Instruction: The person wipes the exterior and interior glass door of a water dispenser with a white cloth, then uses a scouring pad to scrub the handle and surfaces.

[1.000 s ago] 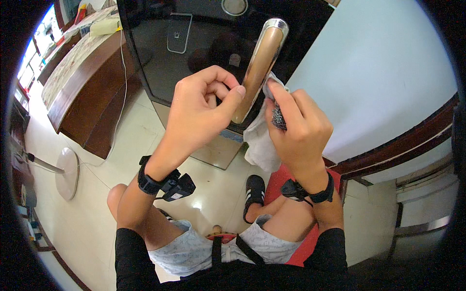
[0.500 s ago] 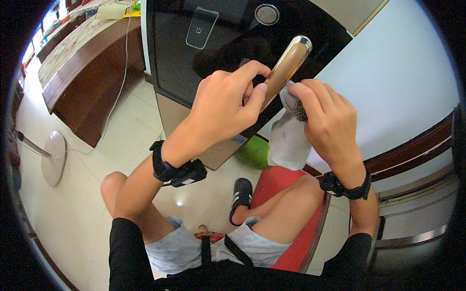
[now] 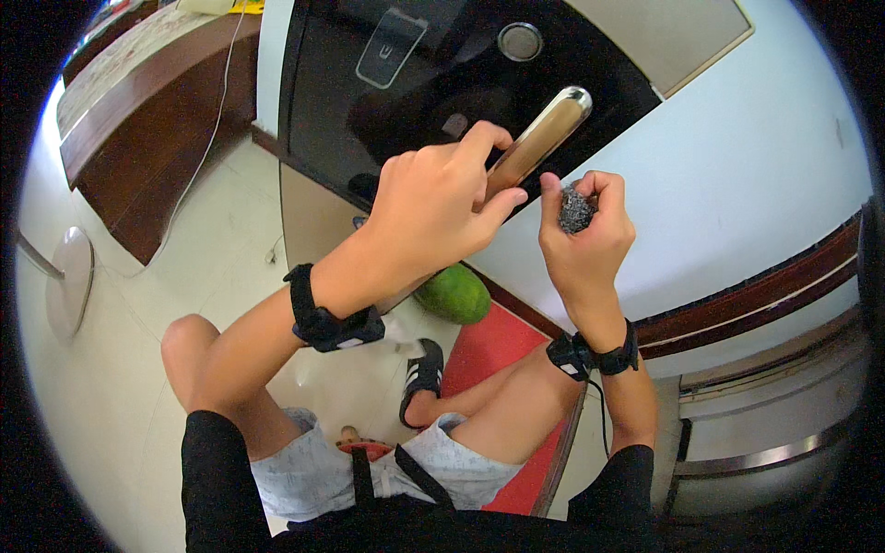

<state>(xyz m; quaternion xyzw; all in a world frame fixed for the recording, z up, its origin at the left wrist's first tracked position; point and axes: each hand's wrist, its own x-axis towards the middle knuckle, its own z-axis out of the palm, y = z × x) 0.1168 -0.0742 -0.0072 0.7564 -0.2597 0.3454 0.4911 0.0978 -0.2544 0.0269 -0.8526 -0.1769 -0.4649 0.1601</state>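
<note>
A long tan handle (image 3: 539,138) with a chrome end stands out from a glossy black panel (image 3: 359,115). My left hand (image 3: 433,198) is closed around its lower part, index finger on one side and thumb on the other; the remaining fingers are hidden. Just right of the handle, apart from it, my right hand (image 3: 590,244) grips a dark grey steel wool scrubber (image 3: 576,211) between thumb and curled fingers. Beside my left wrist, a blurred white cloth (image 3: 398,334) shows low over the floor, partly covered by the wrist strap.
A green melon (image 3: 454,295) lies on the floor under the panel, beside a red mat (image 3: 498,359). On the left are a dark wooden table (image 3: 166,120), a hanging white cable (image 3: 214,138) and a round stand base (image 3: 69,281). A pale wall (image 3: 737,184) rises at right.
The white cloth has left my right hand and shows lower, by my left wrist. My right hand has turned, exposing the scrubber in its fingers. My left hand stays at the handle.
</note>
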